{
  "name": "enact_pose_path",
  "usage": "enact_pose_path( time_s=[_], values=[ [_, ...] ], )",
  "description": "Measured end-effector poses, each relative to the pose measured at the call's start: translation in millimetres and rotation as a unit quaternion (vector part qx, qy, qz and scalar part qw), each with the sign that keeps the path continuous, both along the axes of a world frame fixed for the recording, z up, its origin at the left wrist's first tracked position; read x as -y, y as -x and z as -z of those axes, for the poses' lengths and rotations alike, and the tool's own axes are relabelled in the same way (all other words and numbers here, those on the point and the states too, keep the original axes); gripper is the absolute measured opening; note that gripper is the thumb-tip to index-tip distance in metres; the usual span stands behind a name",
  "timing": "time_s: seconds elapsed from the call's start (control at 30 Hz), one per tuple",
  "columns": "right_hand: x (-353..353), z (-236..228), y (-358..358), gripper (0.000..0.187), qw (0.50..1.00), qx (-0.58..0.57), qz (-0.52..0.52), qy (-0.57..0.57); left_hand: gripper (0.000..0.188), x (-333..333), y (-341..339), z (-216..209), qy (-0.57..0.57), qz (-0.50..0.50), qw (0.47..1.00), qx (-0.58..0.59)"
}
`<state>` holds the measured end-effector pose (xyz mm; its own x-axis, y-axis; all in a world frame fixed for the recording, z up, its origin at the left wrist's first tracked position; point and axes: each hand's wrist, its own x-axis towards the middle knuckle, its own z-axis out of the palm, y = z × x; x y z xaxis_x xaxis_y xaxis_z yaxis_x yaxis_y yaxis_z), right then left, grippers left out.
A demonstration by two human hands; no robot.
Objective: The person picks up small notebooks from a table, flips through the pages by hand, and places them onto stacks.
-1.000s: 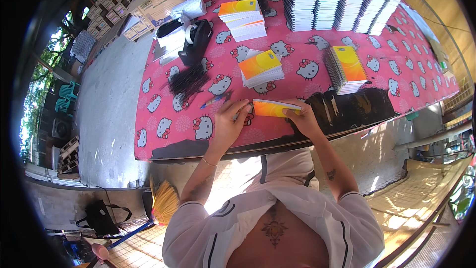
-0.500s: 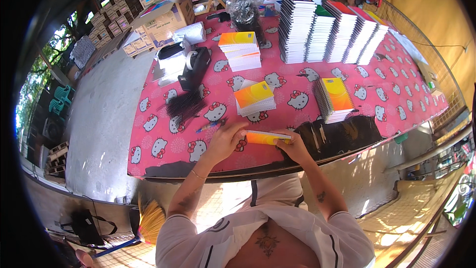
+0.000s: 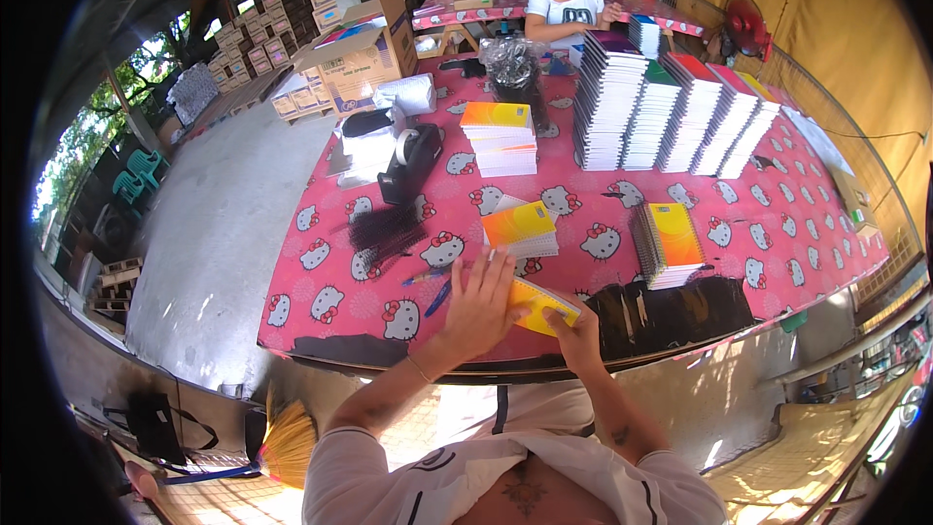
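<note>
My right hand (image 3: 580, 334) grips the right end of a small yellow-and-orange notebook (image 3: 540, 307), thumb on top, close to the table's front edge. A row of punched holes runs along the notebook's far side. Against its left end rests my left hand (image 3: 476, 306), with the fingers stretched out. Just beyond lies a loose, fanned stack of unbound yellow-orange notebooks (image 3: 522, 225). To the right stands a pile of spiral-bound notebooks (image 3: 673, 245) with the same covers. A blue pen (image 3: 438, 298) lies left of my left hand, and black binding coils (image 3: 385, 236) lie farther left.
A taller unbound stack (image 3: 499, 141), a black tape dispenser (image 3: 412, 163) and high notebook stacks (image 3: 610, 107) stand farther back on the pink table (image 3: 593, 204). An open carton (image 3: 364, 68) stands at the back left. Another person (image 3: 567, 10) sits across the table.
My left hand has spread its fingers and moved right, against the notebook. The notebook has tilted, showing more of its yellow face and its holes. The view has tipped upward.
</note>
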<state>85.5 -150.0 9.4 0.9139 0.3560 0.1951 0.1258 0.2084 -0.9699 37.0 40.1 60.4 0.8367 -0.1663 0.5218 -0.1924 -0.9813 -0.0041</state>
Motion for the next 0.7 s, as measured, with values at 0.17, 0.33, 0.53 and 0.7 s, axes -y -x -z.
enact_pose_path(
  time_s=[0.17, 0.33, 0.53, 0.7],
  values=[
    [5.6, 1.0, -2.6, 0.029, 0.998, 0.005, -0.003, 0.06, 0.083, 2.3, 13.4, 31.3, 0.043, -0.015, 0.999, -0.005],
    [15.6, -6.8, -2.5, 0.03, 0.999, -0.039, -0.019, 0.025, 0.082, 10.2, 8.6, 29.2, -0.008, -0.004, 0.999, -0.038],
    [15.0, 3.5, -1.6, 0.029, 0.998, -0.025, -0.053, 0.02, 0.037, -18.4, -22.2, -25.8, 0.108, 0.105, 0.985, -0.083],
    [29.6, -4.1, -9.6, 0.028, 0.99, 0.053, -0.085, 0.098, 0.022, -26.0, -11.2, -37.8, 0.194, 0.159, 0.953, -0.169]
  ],
)
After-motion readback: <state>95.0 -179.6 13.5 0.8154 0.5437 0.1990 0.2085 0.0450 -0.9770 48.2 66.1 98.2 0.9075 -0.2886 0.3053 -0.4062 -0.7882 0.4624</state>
